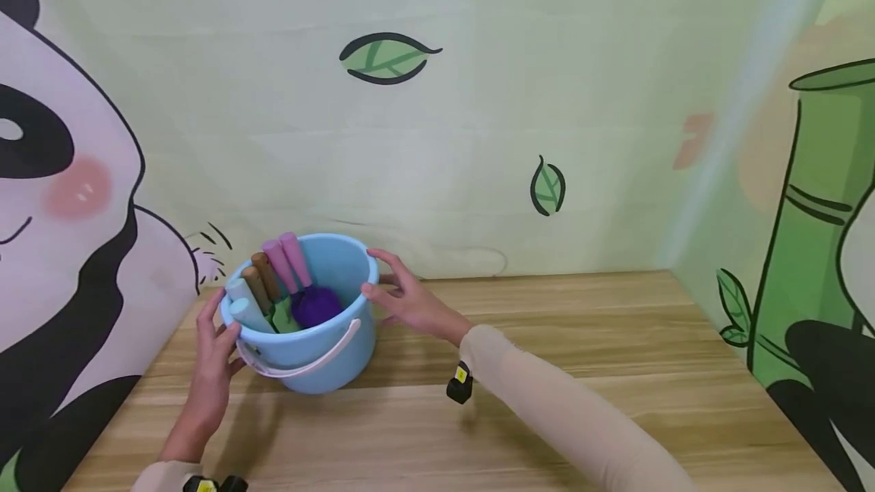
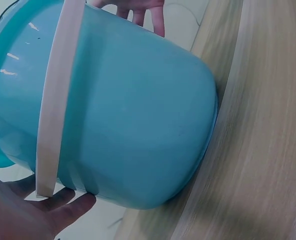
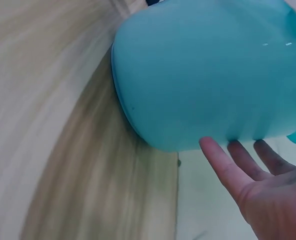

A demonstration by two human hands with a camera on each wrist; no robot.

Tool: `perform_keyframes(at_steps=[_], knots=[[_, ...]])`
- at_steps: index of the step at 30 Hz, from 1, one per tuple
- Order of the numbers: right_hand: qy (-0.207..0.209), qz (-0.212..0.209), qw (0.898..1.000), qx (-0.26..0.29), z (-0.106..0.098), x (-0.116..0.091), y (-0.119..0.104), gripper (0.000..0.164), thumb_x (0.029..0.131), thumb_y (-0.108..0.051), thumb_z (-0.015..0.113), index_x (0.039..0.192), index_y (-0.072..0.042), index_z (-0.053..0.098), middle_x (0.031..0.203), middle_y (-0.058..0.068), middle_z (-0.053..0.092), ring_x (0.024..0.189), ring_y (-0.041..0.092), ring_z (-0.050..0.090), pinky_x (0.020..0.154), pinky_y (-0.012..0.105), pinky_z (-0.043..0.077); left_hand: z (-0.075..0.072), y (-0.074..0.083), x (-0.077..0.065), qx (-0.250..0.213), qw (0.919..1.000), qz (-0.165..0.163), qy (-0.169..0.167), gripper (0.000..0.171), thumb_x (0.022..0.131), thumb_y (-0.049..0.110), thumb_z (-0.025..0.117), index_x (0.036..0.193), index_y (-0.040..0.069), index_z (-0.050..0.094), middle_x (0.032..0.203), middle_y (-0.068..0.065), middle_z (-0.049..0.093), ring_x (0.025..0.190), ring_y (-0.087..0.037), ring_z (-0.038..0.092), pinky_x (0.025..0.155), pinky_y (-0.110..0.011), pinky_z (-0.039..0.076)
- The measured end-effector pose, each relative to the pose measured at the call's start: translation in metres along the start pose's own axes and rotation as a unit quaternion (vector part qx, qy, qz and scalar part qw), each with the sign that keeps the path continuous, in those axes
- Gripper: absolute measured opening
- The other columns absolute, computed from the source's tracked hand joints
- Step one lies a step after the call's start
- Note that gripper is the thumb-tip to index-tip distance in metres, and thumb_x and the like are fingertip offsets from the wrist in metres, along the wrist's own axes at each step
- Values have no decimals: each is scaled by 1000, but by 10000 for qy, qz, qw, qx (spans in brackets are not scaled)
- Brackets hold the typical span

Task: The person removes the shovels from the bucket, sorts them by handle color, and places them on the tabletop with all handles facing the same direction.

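In the head view a light blue bucket stands on the wooden table, its pale pink handle hanging down in front. My left hand touches the bucket's left side and rim, fingers spread. At the opposite side my right hand has thumb and forefinger at the rim; in the right wrist view its other fingers reach fairly straight to the bucket wall. Inside the bucket are pink handles, brown handles, light blue handles, a dark purple scoop-like piece and a green piece.
The wooden table extends to the right of the bucket. Behind it is a pale green wall printed with leaves, and a large panda is pictured at left. Green bamboo is printed at right.
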State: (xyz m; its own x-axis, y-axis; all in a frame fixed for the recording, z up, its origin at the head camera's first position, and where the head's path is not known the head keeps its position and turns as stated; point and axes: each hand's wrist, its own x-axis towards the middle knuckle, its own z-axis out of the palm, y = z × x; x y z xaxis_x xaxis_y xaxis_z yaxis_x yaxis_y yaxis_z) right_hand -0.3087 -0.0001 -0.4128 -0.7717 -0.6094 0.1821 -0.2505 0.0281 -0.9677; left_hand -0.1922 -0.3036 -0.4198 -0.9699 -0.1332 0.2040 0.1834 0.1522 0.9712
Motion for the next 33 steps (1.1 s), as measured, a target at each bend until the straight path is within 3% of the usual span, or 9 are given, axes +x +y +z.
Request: perform_keyframes(at_steps=[3,5,7,10,15,17,23,29,33], knots=[[-85,132,9997,-194,-4,1,-8,64,102,-46,62,156,-49,27,149,18,46,123,31,62,81,48,60,0,-1,1,7,10000,16,40,61,109,41,31,164,36,5,169,-7,1,145,-27,20,97,-33,46],[-127,226,9993,-262,-6,0,-10,65,102,-44,63,156,-47,27,148,20,47,122,35,63,81,48,60,0,-2,0,0,10000,8,69,61,109,40,31,164,35,5,169,-8,2,145,-29,20,85,-18,44],[-186,285,9989,-327,-8,0,-13,65,102,-43,63,157,-45,27,149,21,46,123,40,62,80,48,60,1,-3,0,45,10000,11,85,61,109,40,30,165,35,5,169,-8,2,146,-32,19,85,-18,43],[-260,320,9980,-480,-11,0,-17,68,101,-43,64,158,-41,27,150,20,46,125,45,59,79,46,60,3,-3,-1,107,9999,44,105,62,109,40,30,165,35,4,169,-9,2,148,-38,17,92,-30,41],[-320,372,9967,-654,-15,2,-24,69,100,-42,66,158,-38,28,151,18,46,125,41,60,77,43,61,5,-3,-3,268,9995,127,125,61,109,40,30,164,36,3,170,-8,3,148,-40,18,96,-47,37],[-353,409,9965,-645,-16,3,-26,70,100,-42,66,158,-38,28,152,17,45,124,37,61,77,43,60,5,-2,-4,300,9993,152,158,61,109,40,31,164,36,4,169,-8,5,148,-39,20,95,-43,39],[-391,474,9967,-539,-16,8,-25,70,99,-41,68,158,-39,29,153,17,44,119,31,65,83,49,59,6,-3,-7,259,9990,254,270,62,110,36,33,165,33,5,168,-13,14,147,-35,24,84,-17,45],[-429,472,9970,-429,-15,12,-25,70,99,-37,69,157,-39,32,153,18,45,118,32,66,83,52,59,7,-1,-12,190,9983,314,442,62,110,32,36,165,33,7,167,-15,18,144,-27,29,82,-13,46],[-531,442,9971,-325,-12,11,-26,69,100,-35,69,158,-37,31,153,19,44,120,36,64,81,48,60,5,0,-15,219,9981,236,528,62,109,33,36,164,33,8,166,-13,17,143,-29,30,81,-12,45]])
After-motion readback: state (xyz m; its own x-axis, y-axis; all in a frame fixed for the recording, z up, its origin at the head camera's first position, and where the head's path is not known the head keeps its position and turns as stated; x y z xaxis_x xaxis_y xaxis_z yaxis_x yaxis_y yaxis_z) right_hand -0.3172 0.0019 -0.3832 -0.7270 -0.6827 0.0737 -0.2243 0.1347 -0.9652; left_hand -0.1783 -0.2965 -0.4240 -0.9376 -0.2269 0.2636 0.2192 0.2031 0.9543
